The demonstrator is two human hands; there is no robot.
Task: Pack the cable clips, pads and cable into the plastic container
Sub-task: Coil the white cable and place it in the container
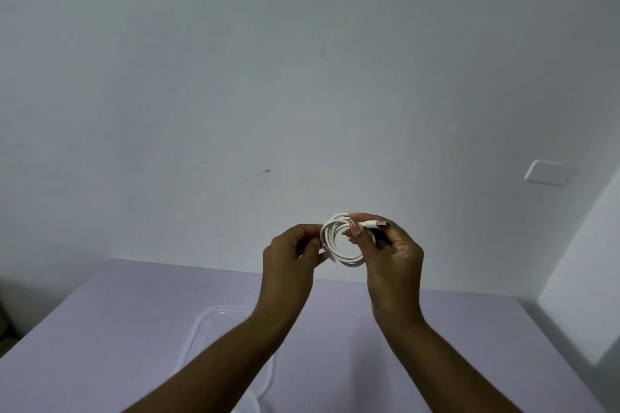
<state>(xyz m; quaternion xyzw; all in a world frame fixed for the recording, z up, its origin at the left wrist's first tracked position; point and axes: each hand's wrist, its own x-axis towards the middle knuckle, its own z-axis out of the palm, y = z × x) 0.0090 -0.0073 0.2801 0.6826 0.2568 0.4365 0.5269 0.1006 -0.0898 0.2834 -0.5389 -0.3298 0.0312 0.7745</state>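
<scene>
The white cable (340, 241), coiled and pinched by both hands' fingers (354, 230), should stay tightly looped while lowering into the plastic container (201, 329) below them.

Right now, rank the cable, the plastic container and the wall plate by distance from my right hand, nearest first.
1. Coiled cable: held in the right hand.
2. Plastic container: on the table, lower left.
3. Wall plate: on the wall, far right.

Single head-worn wide-angle view, no second view to overlap. Pitched forward more than down: mostly wall (302, 60), far edge of lilac surface (117, 312) low in frame. Close range, forearms entering from bottom edge. Strong wide-angle stretch at the corners.
</scene>
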